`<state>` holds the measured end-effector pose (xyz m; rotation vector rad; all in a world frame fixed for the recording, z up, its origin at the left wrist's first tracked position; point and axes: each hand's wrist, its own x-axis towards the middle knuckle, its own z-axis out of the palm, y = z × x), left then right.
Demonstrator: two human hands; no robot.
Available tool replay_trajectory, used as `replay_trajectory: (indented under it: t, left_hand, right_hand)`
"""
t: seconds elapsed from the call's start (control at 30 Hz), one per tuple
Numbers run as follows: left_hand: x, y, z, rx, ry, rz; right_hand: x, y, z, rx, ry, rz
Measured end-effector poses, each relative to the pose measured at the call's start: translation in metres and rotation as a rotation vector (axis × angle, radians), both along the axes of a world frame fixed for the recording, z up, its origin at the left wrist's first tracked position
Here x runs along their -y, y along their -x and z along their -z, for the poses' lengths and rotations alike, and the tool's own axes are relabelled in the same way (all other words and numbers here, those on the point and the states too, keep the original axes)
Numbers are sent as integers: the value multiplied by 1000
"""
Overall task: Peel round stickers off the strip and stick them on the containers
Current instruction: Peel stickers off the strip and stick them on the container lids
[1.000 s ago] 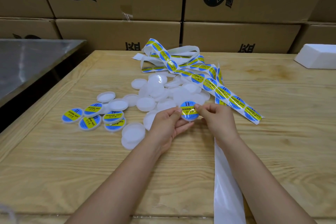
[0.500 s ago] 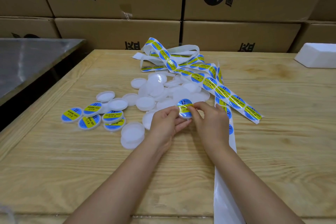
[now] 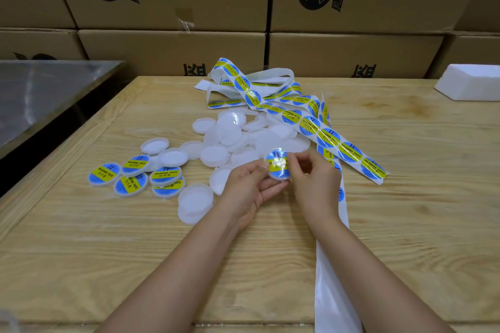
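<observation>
Left hand (image 3: 251, 184): fingers curled under and round one white container (image 3: 281, 174), holding it above the desk (image 3: 405, 224), tilted toward the camera.
Right hand (image 3: 313, 178): thumb and fingertips pinch the container's right edge, touching the sticker (image 3: 276, 162) on its face. The sticker looks fully laid down, glossy and slightly off-centre; whether it is pressed flat all round cannot be told.

Done: labelled containers (image 3: 140, 176), about five, overlapping in a cluster on the left of the desk, plus the one in hand, judged nearly finished.

Left: blank containers (image 3: 232, 138), a loose heap just beyond the hands, with a few strays nearer the labelled cluster. Blanks clearly outnumber the labelled ones, so the task is judged at an early stage.

Supply: strip (image 3: 330, 138), loaded with blue-and-yellow stickers, running from a tangle at the back of the desk to just right of the hands. Bare backing (image 3: 330, 278) trails off the near edge.
</observation>
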<state>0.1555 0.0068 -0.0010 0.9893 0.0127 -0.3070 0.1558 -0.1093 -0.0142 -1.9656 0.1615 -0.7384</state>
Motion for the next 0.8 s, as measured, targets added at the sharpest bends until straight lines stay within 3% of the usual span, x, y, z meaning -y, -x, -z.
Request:
replay_trajectory:
  t: [0.23, 0.53, 0.67, 0.8]
  left_hand:
    - [-1, 3, 2, 87, -21, 95]
    - [-8, 0, 1, 84, 111, -25]
    - [-12, -2, -2, 73, 92, -39]
    - [-13, -3, -3, 108, -9, -51]
  right_hand:
    - [-6, -1, -3, -26, -161, 16]
    - [-8, 3, -4, 34, -184, -346]
    - [2, 3, -5, 81, -114, -386]
    - [8, 1, -5, 55, -197, -373]
